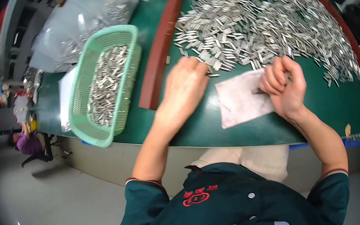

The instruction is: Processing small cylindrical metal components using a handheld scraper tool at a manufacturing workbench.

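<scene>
A broad heap of small flat silvery metal pieces (241,25) covers the green tabletop ahead of me. My left hand (185,84) rests palm down at the heap's near left edge. Its fingers are curled together and their tips are hidden, so I cannot see what they may hold. My right hand (284,86) is closed, turned with its curled fingers and thumb upward, over the right side of a pale square cloth or paper (240,101). A bit of grey metal shows between its thumb and fingers. A small dark shape beside those fingers is too blurred to name.
Dark red wooden strips (163,45) frame the heap on the left, back and right. To the left stands a light green mesh basket (80,119) part filled with similar pieces. Clear plastic bags (80,25) lie behind it. Another person (29,142) sits far left.
</scene>
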Tool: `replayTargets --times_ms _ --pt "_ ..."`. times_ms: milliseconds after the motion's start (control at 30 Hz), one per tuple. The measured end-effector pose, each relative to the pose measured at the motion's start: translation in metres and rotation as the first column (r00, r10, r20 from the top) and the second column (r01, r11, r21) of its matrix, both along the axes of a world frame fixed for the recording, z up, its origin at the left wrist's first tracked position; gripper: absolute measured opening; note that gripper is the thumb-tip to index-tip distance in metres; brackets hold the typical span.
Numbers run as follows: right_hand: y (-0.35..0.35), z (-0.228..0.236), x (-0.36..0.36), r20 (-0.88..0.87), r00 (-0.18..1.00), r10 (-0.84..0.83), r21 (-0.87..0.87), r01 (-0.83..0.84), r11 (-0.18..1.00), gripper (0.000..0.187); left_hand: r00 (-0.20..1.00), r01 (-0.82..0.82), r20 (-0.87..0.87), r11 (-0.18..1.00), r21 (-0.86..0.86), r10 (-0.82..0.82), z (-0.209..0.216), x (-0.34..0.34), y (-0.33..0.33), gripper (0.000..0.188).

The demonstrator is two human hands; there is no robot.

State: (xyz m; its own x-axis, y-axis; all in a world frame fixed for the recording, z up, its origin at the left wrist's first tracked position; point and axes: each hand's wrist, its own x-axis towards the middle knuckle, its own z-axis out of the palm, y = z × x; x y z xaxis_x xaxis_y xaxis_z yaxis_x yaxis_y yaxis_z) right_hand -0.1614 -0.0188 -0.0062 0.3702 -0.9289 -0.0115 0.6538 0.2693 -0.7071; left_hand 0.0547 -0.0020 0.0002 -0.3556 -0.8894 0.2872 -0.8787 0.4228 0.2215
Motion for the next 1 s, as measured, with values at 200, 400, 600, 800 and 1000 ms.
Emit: replayTargets --times_ms 200,400,600,800,1000 --pt "0.005 -0.004 -0.006 -0.034 0.999 -0.022 0.026 0.023 0.999 0.041 1.000 0.005 -0.031 0.999 -0.053 -0.007 -0.019 -0.004 0.004 0.012" --pt "0.004 -0.001 -0.003 -0.051 0.998 -0.031 -0.005 0.031 1.000 0.040 0.978 -0.008 -0.210 0.998 -0.058 -0.004 -0.022 -0.012 0.011 0.012" --pt "0.004 0.001 -0.002 -0.070 0.997 -0.037 0.000 0.037 0.999 0.040 0.986 -0.014 -0.165 0.997 -0.080 0.001 -0.026 -0.026 0.010 0.011" --pt "0.002 0.001 -0.001 -0.060 0.998 -0.014 0.022 0.015 1.000 0.041 0.995 -0.028 -0.103 0.996 -0.083 0.019 -0.021 -0.033 0.011 0.007" --pt "-0.002 0.000 -0.004 -0.036 0.999 0.017 0.006 -0.017 1.000 0.037 0.992 -0.007 -0.124 0.999 0.036 0.011 -0.021 -0.032 0.007 0.005"
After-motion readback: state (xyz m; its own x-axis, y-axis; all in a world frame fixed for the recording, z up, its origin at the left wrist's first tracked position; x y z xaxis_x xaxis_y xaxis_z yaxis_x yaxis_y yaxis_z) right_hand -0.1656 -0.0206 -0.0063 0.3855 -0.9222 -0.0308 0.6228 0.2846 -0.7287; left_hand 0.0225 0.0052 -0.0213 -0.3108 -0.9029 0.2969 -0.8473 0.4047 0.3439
